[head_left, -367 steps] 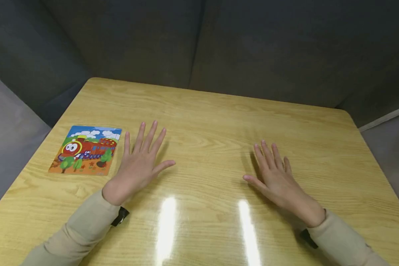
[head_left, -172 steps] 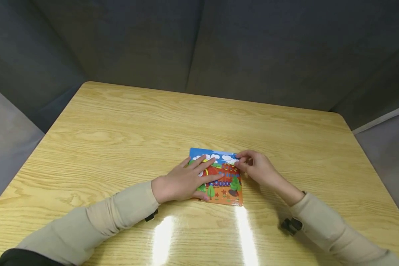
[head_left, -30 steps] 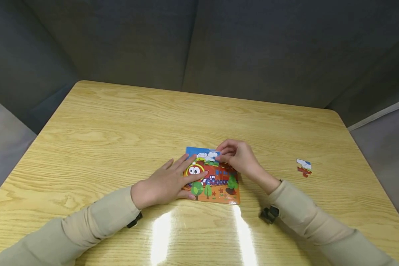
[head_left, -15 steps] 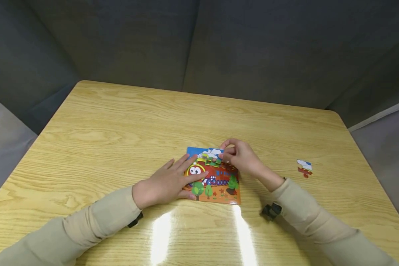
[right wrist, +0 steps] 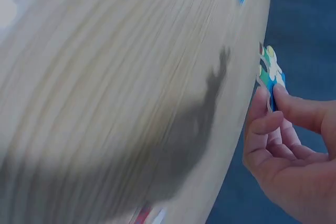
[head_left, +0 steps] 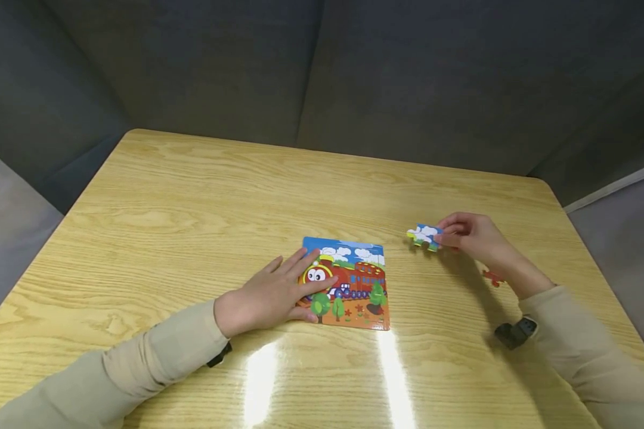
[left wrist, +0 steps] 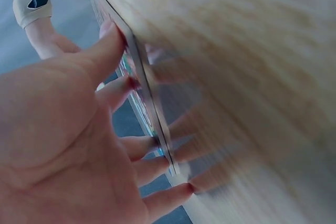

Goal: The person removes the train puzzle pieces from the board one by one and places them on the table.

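A square jigsaw puzzle point(head_left: 356, 313) with a red train picture lies flat on the table. My left hand point(head_left: 273, 292) rests on its left part, fingers spread and straight; in the left wrist view the fingertips press along the puzzle's edge point(left wrist: 142, 72). Right of the puzzle, my right hand point(head_left: 474, 238) pinches a puzzle piece point(head_left: 426, 235) with clouds and green between thumb and fingers. The right wrist view shows this puzzle piece point(right wrist: 273, 74) held above the table. Another loose piece point(head_left: 494, 277) lies beneath my right wrist, mostly hidden; only its red part shows.
The wooden table point(head_left: 220, 196) has rounded far corners, with a dark curtain point(head_left: 311, 71) behind it. Two bright light reflections lie on the near part of the tabletop. A black wrist strap mount point(head_left: 515, 332) sits under the right sleeve.
Over the earlier frames the puzzle came from the left to the middle and one piece went to the right. Since half a second ago, my right hand has lifted a second piece off and moved right.
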Demonstrator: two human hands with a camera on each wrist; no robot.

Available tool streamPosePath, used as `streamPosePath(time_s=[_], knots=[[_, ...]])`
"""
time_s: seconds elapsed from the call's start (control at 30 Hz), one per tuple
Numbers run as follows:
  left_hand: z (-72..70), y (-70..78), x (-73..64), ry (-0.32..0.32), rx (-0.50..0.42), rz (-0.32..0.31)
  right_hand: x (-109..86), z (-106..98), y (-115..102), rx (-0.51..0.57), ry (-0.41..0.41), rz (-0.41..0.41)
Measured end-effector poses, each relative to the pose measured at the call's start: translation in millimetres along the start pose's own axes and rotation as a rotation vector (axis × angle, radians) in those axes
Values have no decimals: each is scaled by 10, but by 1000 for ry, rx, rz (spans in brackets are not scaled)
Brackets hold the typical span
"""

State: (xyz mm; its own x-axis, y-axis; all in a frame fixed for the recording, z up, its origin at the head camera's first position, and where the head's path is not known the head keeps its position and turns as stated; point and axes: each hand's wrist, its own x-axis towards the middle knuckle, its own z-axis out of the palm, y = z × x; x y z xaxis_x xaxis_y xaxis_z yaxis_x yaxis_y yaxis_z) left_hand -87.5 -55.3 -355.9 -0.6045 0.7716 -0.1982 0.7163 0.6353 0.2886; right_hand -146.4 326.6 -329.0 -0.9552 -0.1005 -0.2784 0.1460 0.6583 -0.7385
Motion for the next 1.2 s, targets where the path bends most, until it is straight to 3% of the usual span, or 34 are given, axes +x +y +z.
streamPosePath(time_s=[0.13, 0.3, 0.7, 0.97, 1.2], knots=[[6, -2, 7, -2, 3, -2, -59, -157, 211, -38, 1, 39], [16, -2, 3, 9, 5, 0, -181, -214, 372, -80, -16, 82], [11, -3, 2, 5, 0, -4, -228, -175, 507, -332, 87, 55], [10, -1, 5, 3, 5, 2, -227, -126, 404, -369, 100, 29], [12, -9, 7, -7, 10, -3, -185, 95, 133, -382, 143, -120]])
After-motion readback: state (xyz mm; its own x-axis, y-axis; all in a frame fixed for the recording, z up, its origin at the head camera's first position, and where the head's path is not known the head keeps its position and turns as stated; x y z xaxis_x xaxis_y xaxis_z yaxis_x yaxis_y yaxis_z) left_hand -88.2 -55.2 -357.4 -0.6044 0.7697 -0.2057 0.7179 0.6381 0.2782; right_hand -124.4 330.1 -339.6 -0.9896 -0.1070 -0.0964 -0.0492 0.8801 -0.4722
